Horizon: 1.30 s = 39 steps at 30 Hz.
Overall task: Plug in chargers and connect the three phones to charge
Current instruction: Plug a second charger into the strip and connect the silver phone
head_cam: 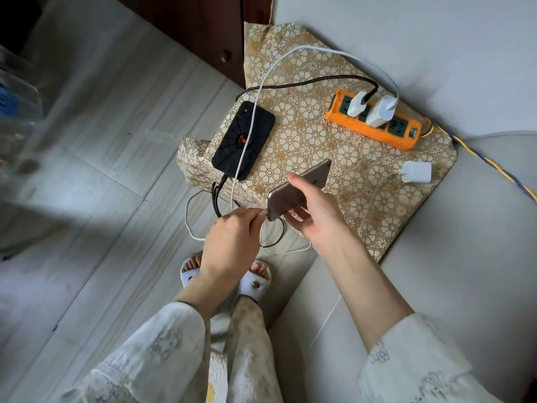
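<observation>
My right hand (316,210) holds a grey-gold phone (302,184) tilted over the table's near edge. My left hand (235,237) pinches the white cable's plug (263,213) right at the phone's bottom port. A black phone with a red spider case (243,141) lies on the floral tablecloth (308,135), with a black cable (305,82) at its lower end. An orange power strip (404,132) holds two white chargers (356,103) (381,112). A third white charger (416,171) lies loose on the cloth, unplugged. Only two phones are visible.
The small table stands in a corner against a pale wall (436,30) and beside a dark wooden cabinet (203,30). Cable loops (191,225) hang over the tiled floor by my sandalled feet (255,282). A blue-yellow cord (494,167) trails right from the strip.
</observation>
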Available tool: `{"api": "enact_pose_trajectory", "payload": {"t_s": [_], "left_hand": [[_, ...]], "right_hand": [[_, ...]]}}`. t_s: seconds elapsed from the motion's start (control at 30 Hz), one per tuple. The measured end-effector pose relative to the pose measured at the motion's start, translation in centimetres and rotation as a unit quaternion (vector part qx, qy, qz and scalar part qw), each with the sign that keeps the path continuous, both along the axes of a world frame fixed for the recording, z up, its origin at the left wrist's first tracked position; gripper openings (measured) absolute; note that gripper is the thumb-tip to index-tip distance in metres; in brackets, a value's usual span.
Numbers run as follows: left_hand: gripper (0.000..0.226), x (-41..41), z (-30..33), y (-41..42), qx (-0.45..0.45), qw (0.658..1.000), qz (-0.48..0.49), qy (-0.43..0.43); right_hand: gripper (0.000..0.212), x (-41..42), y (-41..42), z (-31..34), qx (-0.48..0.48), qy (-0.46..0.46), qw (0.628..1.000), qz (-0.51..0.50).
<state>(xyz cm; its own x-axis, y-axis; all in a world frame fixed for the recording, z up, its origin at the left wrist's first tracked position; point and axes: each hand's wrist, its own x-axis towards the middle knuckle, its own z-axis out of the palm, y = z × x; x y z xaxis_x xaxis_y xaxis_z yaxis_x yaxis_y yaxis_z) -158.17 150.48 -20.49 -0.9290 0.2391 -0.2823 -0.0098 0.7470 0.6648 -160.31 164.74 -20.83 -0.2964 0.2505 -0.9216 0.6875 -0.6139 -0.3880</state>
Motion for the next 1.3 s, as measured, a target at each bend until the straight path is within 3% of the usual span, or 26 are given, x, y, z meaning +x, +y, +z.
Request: {"api": "enact_pose_trajectory", "payload": {"t_s": [0.2, 0.37, 0.53, 0.63, 0.7, 0.83, 0.93, 1.07, 1.17, 1.23, 1.3], "left_hand": [[0.025, 0.6, 0.0, 0.1, -0.063, 0.997, -0.014, -0.037], [0.023, 1.4, 0.0, 0.3, -0.032, 0.998, 0.008, -0.058], [0.023, 2.4, -0.3, 0.0, -0.025, 0.998, 0.026, -0.058], [0.017, 2.5, -0.5, -0.7, -0.007, 0.997, -0.003, -0.073], [0.021, 2.7, -0.7, -1.8, -0.033, 0.988, -0.059, -0.14], [0.027, 3.3, -1.3, -6.2, -0.126, 0.938, -0.157, -0.283], [0.027, 3.5, -0.8, -9.6, -0.204, 0.912, -0.182, -0.307], [0.031, 2.4, 1.1, -11.8, -0.138, 0.914, -0.086, -0.371], [0.038, 1.6, 1.4, -11.5, -0.114, 0.856, -0.011, -0.505], [0.039, 1.1, 1.9, -12.0, -0.147, 0.864, -0.015, -0.482], [0.034, 0.6, 2.4, -13.2, -0.238, 0.914, -0.017, -0.329]], "right_hand": [[0.03, 0.9, -1.4, -0.1, 0.067, 0.014, 0.997, 0.043], [0.022, 1.8, -1.2, -0.4, 0.046, -0.024, 0.997, 0.055], [0.027, 2.3, -1.5, -0.7, 0.04, -0.032, 0.997, 0.057], [0.027, 1.8, -1.2, -0.7, 0.035, -0.032, 0.996, 0.076], [0.024, 1.6, -0.5, -0.7, 0.05, -0.024, 0.993, 0.108], [0.024, 1.5, 1.9, -0.3, 0.131, -0.038, 0.977, 0.165], [0.026, 1.5, 3.5, -0.1, 0.216, -0.07, 0.946, 0.233], [0.027, 1.6, 3.1, 0.9, 0.255, -0.074, 0.926, 0.269], [0.031, 1.8, 2.2, 1.3, 0.283, -0.092, 0.902, 0.312], [0.033, 1.9, 1.5, 1.9, 0.294, -0.095, 0.884, 0.351], [0.032, 1.8, 1.1, 2.3, 0.295, -0.095, 0.878, 0.365]]}}
